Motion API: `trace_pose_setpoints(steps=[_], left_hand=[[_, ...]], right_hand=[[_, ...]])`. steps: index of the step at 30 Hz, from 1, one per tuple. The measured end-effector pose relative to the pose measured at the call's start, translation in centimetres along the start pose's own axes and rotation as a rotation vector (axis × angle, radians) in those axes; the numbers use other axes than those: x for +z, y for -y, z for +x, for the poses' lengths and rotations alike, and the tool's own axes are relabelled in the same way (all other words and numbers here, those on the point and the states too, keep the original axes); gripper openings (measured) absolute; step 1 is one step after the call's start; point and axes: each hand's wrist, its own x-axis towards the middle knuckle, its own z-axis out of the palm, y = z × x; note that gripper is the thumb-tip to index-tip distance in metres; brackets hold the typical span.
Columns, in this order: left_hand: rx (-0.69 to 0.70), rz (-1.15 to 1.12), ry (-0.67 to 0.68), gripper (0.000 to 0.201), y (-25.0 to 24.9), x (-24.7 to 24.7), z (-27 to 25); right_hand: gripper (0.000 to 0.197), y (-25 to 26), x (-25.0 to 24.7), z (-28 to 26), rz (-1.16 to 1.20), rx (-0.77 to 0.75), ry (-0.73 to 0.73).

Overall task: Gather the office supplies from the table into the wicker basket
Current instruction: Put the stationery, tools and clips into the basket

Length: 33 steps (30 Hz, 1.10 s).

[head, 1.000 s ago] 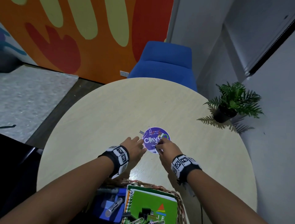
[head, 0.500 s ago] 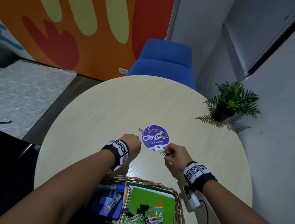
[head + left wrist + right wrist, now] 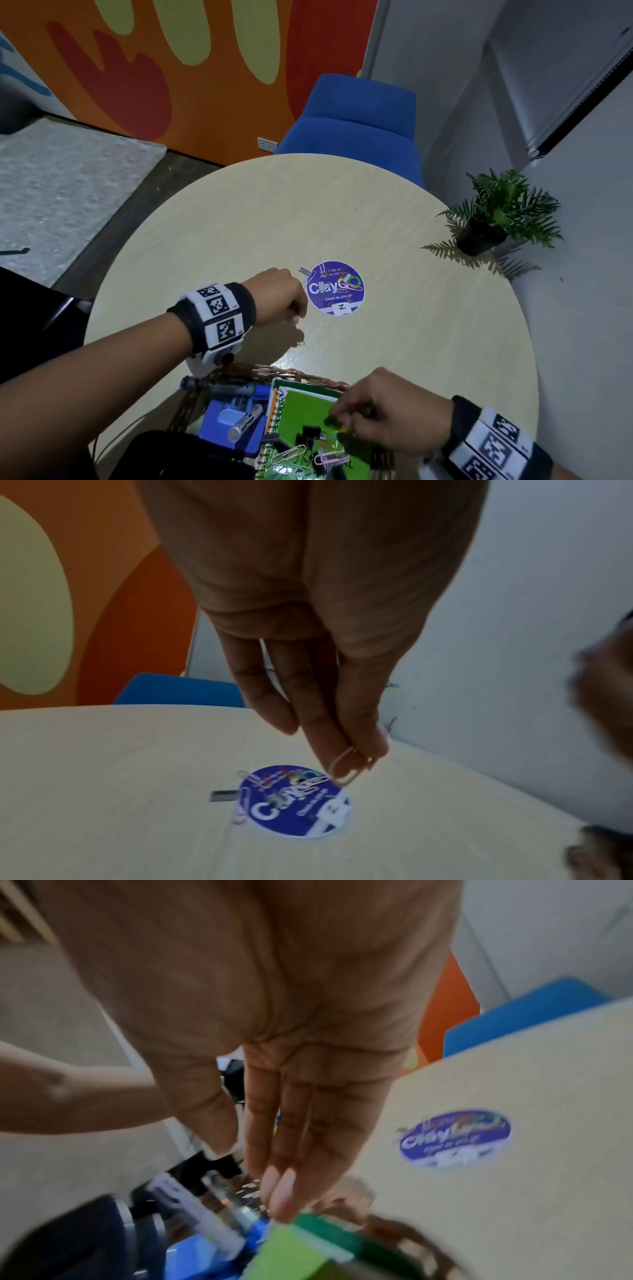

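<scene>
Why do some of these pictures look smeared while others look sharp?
Right wrist view: heavily motion-blurred, the round purple sticker and wicker basket smeared. Left wrist view: steadier, the pink paper clip readable. Head view: sharpest but dim, with the round table's edge bowed.

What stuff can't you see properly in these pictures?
- Head view: the left hand hides its own fingertips, so the paper clip it pinches shows only in the left wrist view.
- Right wrist view: motion blur smears the wicker basket.
- Head view: the bottom edge cuts off the green notebook.
- Head view: clips on the purple sticker are too small to count.
</scene>
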Motion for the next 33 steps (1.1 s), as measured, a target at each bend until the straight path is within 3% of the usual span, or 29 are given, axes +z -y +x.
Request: trace_pose_setpoints(steps=[5, 9, 11, 17, 20, 22, 25, 30, 33], left_hand=[[0.185, -0.054, 0.084, 0.017, -3.5, 2.0, -3.4], [0.320, -0.046, 0.261, 0.022, -6.4, 3.9, -5.7], [0.324, -0.063, 0.273, 0.024, -6.9, 3.7, -6.0], [0.052, -0.096, -0.018, 0.026, -2.8, 0.1, -0.8], [-0.170, -0.029, -0.093, 0.023, 1.6, -0.4, 3.1], [-0.308, -0.027, -0.094, 0.022, 3.9, 0.0, 5.0], [-0.409, -0.017, -0.005, 0.023, 5.5, 1.4, 7.1], [-0.469, -0.095, -0.005, 0.022, 5.7, 3.5, 10.1], [-0.492, -0.156, -0.056, 0.035, 4.7, 3.9, 11.3]], right_hand=[[0.027, -3.5, -3.1, 2.3, -0.162, 0.139, -0.348], [0.030, -7.7, -4.6, 6.3, -0.301, 0.310, -0.382], [0.030, -9.5, -5.0, 8.3, -0.346, 0.352, -0.390], [0.044, -12.2, -3.9, 11.2, -0.425, 0.524, -0.387], [0.034, -12.4, -2.9, 11.0, -0.466, 0.508, -0.463], [0.026, -12.4, -2.5, 10.3, -0.465, 0.493, -0.502], [0.023, -12.6, -1.7, 9.0, -0.420, 0.506, -0.530], [0.015, -11.9, -0.3, 7.8, -0.141, 0.626, -0.727], [0.016, -11.6, -0.6, 8.3, 0.048, 0.704, -0.766]])
